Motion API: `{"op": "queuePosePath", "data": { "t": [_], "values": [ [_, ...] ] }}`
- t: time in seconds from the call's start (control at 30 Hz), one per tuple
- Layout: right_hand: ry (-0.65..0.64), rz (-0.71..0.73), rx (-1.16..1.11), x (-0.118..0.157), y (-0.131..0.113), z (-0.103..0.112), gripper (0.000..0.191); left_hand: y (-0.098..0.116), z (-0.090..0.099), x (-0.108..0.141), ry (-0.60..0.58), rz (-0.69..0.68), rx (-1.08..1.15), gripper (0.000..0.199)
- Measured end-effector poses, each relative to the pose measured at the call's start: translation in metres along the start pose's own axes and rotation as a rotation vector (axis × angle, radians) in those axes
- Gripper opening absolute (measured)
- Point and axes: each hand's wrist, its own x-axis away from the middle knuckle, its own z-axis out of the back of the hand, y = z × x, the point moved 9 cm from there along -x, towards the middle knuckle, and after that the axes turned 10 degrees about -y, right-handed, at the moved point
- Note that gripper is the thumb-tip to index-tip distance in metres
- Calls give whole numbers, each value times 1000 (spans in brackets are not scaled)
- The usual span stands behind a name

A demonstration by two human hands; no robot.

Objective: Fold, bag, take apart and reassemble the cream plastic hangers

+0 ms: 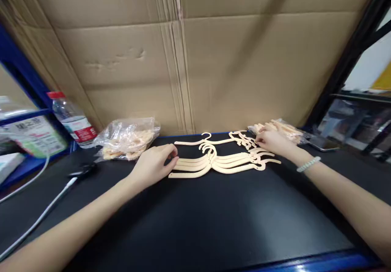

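Several cream hangers (233,167) lie overlapped in a row on the black table (195,223), their hooks bunched at the middle. My left hand (155,162) is at the left ends of these hangers, thumb and fingers curled with a gap between them and nothing visible inside. Behind the row lies a single hanger (191,143). Small cream pieces (246,141) lie at the right, beside my right hand (270,139). The fingers of my right hand bend down over these pieces and the edge of a plastic bag; whether they hold anything is hidden.
A clear bag of cream parts (131,139) lies at the left, a bag of long cream pieces (285,130) at the right. A red-capped bottle (75,121) leans beside a white cable (39,219). Cardboard (244,60) stands behind the table.
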Motion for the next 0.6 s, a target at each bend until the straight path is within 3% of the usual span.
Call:
{"op": "queuePosePath", "data": {
  "t": [0.17,0.43,0.6],
  "values": [
    [65,-21,-40,4,-2,7,21,4,-4,-16,-67,-31,-37,14],
    [149,-67,-77,4,-3,12,17,-15,-34,-71,-163,-43,-42,28],
    [216,-104,-168,7,8,31,21,-21,-50,-86,-169,-67,-10,25]
  ]
}}
